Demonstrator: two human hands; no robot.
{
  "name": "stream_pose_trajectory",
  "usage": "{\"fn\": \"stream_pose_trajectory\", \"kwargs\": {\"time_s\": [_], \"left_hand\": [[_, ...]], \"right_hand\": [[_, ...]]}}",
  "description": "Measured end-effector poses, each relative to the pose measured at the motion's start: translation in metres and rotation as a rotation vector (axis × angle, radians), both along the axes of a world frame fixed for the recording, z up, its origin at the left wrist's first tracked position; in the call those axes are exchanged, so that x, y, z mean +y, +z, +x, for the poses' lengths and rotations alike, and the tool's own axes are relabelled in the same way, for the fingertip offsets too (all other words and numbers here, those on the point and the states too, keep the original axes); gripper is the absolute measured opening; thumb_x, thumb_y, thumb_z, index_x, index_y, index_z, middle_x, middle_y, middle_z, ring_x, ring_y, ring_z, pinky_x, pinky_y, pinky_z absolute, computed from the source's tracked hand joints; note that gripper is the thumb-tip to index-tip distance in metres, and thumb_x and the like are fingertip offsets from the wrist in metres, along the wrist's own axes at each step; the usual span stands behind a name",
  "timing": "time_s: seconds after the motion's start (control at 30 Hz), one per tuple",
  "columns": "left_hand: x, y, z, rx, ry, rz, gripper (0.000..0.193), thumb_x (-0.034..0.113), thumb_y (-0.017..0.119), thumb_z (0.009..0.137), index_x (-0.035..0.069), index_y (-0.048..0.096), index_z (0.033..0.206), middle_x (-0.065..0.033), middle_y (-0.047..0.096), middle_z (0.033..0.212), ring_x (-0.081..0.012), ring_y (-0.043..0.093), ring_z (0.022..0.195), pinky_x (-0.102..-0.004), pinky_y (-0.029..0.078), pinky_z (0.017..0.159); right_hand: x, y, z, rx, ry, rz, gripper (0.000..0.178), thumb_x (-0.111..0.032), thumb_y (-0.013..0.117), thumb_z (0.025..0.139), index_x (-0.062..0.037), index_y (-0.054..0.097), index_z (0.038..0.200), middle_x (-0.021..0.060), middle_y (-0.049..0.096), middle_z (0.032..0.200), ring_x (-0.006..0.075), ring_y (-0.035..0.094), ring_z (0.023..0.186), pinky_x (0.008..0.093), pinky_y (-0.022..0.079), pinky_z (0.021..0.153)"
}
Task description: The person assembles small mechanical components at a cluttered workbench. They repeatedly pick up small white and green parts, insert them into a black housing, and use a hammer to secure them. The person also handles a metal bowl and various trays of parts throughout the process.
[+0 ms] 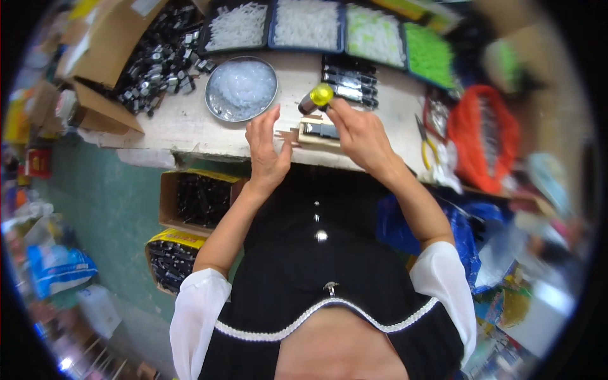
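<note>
My right hand [364, 139] is closed on a small mallet with a yellow and dark head [315, 98]; its handle is mostly hidden by my fingers. Below the head, at the bench's front edge, a pale wooden block [310, 140] holds a black piece [322, 130]. To the left of the block is my left hand [268, 152], empty, its thumb apart from the fingers. Its fingertips are close to the rim of a round metal dish [209, 101] with whitish, translucent contents. Several black parts [348, 82] lie in a row behind the mallet.
Trays of white pieces [307, 25] and bright green pieces [429, 56] line the back. A heap of black and silver parts [168, 69] spills from a carton [117, 47] at left. Yellow-handled pliers [429, 152] and a red bag [462, 136] are at right. Boxes of black parts [202, 199] stand below.
</note>
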State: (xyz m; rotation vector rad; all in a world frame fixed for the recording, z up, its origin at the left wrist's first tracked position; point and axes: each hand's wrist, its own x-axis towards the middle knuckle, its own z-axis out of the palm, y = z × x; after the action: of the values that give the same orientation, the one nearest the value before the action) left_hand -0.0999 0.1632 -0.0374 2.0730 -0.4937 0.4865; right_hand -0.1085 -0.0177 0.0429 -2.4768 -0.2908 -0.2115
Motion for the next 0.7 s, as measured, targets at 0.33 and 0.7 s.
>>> {"fn": "stream_pose_trajectory", "kwargs": {"time_s": [0.33,0.7], "left_hand": [[0.000,0.000,0.006,0.294,-0.041,-0.356,0.056,-0.012,0.046,0.067,0.003,0.045,0.121,-0.0087,0.052,0.100,-0.0176,0.050,0.091,-0.0279,0.041,0.079],[0.004,0.003,0.012,0.493,-0.114,-0.707,0.054,-0.016,0.044,0.068,0.002,0.046,0.119,-0.0049,0.052,0.096,-0.0092,0.045,0.080,-0.0211,0.040,0.074]], "right_hand": [[-0.006,-0.005,-0.031,-0.271,0.040,-0.093,0.014,-0.017,0.056,0.084,-0.0063,0.054,0.093,0.0124,0.056,0.063,0.0296,0.058,0.053,0.0404,0.045,0.047],[-0.016,-0.014,-0.038,-0.226,0.008,-0.178,0.018,-0.020,0.055,0.086,-0.0060,0.054,0.097,0.0101,0.056,0.062,0.0274,0.057,0.052,0.0374,0.045,0.045]]}}
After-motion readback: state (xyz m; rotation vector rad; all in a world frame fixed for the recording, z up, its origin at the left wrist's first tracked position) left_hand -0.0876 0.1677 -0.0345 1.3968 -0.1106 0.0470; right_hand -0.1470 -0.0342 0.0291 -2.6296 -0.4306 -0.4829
